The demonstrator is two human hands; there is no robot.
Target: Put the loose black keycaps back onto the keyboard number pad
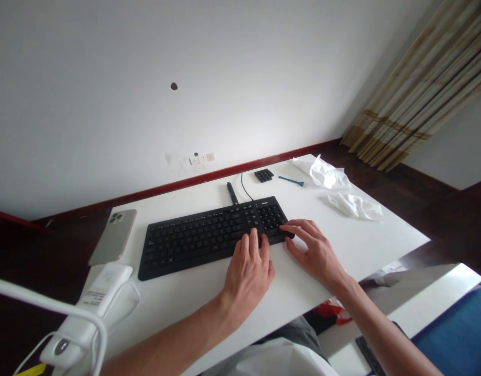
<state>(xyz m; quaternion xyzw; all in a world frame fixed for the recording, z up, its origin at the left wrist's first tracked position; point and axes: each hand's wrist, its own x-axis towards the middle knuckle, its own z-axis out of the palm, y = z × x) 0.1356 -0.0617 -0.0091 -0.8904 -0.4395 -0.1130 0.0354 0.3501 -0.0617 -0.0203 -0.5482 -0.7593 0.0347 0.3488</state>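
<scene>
A black full-size keyboard lies slightly slanted on the white table. My left hand rests on the keyboard's lower right part, fingers stretched toward the keys around the arrow cluster. At the right end, my right hand has its fingertips at the edge of the number pad, with thumb and fingers apart. Neither hand visibly grips anything. Beyond the keyboard sits a small block of loose black keycaps. A blue thin tool lies to the right of them, and a black stick-like object lies behind the keyboard.
Crumpled clear plastic bags spread over the right back of the table. On the left lie a phone, camera side up, and a white power strip with white cables. Behind stands a wall; a curtain hangs at right.
</scene>
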